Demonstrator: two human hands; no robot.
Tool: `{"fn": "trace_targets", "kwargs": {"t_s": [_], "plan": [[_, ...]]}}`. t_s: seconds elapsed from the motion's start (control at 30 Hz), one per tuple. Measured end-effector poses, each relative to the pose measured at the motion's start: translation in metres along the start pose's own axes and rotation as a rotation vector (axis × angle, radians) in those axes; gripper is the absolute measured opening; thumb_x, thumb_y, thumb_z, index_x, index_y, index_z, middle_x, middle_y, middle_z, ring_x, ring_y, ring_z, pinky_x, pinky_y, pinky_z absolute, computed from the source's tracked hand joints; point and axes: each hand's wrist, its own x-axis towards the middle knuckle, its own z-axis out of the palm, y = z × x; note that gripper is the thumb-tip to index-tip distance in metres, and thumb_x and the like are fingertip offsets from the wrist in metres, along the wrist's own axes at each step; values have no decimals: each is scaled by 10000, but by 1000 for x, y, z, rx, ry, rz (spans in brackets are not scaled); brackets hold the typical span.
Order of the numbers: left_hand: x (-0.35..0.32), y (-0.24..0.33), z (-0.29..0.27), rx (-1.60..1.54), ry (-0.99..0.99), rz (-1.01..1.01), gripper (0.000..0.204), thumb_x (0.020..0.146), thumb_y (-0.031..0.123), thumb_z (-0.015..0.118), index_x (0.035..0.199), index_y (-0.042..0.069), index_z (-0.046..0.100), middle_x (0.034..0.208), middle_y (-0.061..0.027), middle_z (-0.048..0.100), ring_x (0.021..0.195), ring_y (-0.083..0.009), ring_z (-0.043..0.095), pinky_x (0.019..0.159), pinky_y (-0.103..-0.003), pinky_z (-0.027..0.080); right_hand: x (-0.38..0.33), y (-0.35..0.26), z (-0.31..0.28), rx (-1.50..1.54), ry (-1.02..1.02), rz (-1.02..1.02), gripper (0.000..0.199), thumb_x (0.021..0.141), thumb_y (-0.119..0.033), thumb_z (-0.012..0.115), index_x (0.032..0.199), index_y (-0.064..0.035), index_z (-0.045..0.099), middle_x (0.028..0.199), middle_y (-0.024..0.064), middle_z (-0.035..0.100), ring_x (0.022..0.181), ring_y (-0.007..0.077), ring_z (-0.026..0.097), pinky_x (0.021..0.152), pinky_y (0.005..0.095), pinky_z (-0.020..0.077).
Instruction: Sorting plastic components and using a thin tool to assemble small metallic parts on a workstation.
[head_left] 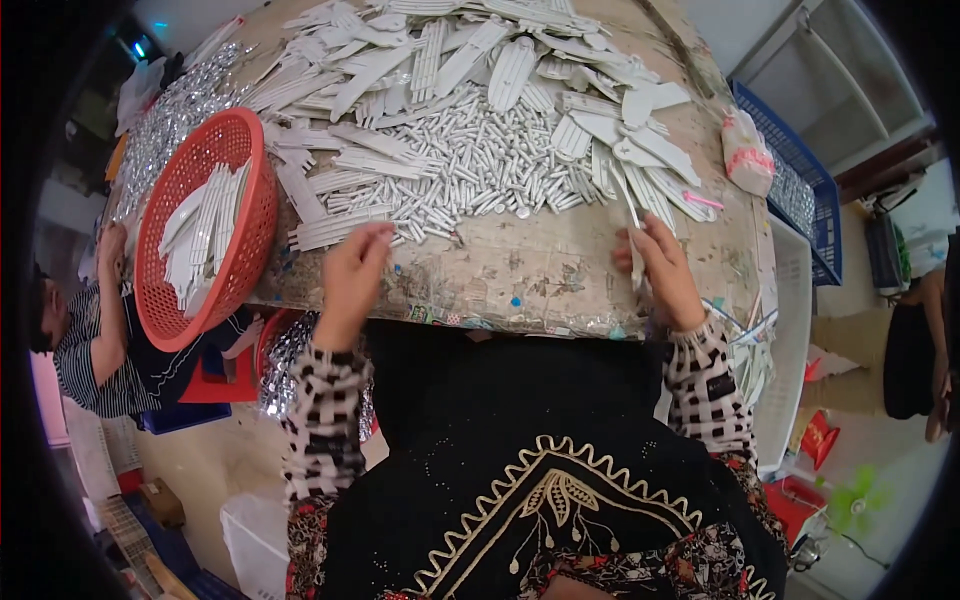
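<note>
My right hand (pixel 664 268) grips a flat white plastic piece (pixel 632 212), which stands nearly edge-on between thumb and fingers over the table's near side. My left hand (pixel 352 278) is raised at the front edge, its fingers closed together; whatever they pinch, if anything, is too small or hidden. Between and beyond both hands spreads a heap of small silver-white cylinders (pixel 490 150). Around it lie many long white plastic pieces (pixel 440 60), some ribbed with parallel slots and some smooth and rounded at the end.
A red perforated basket (pixel 262 200) with white pieces stands at the table's left edge. Beyond it are shiny silver parts (pixel 180 125) and a seated person (pixel 90 340). On the right are a blue crate (pixel 820 190), a white bin (pixel 792 350) and a pink-and-white bundle (pixel 747 152).
</note>
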Motion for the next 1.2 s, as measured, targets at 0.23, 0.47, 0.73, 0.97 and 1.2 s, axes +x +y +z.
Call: {"fn": "trace_targets", "kwargs": {"t_s": [0.23,0.47,0.73,0.97,1.2], "plan": [[92,15,-3,966,163,744,176,818,99,596,976,45,655,823,-111,594,781,-309,582,687,-385,489,-43,4,5,343,-152,247,474,995,-220,447,1390,15,333,1124,179,596,869,228,643,736,314,529],[106,19,-10,1110,119,972,193,794,67,601,983,85,640,806,-70,580,768,-255,589,640,-371,478,-64,-4,1,790,-211,368,628,920,-264,562,1407,37,305,1158,207,586,941,271,644,846,379,544],[19,44,37,627,184,1240,331,766,24,653,1097,37,641,874,-88,658,697,-234,615,586,-317,485,-21,-36,61,1073,-465,409,659,848,-218,622,1382,56,350,1221,179,553,932,229,612,812,349,540],[-14,41,74,404,-1,1107,267,803,-13,619,1069,2,627,922,-123,654,778,-225,643,685,-328,523,-22,-37,79,758,-616,353,525,849,-112,660,1312,23,452,1048,74,605,845,147,620,767,247,513],[9,76,95,-1077,-408,-230,522,972,260,536,1412,51,348,1191,-155,589,1015,-236,617,871,-348,522,-42,-44,70,-342,-449,-508,657,751,0,726,1335,3,425,1190,53,549,1081,122,539,929,275,440]]}}
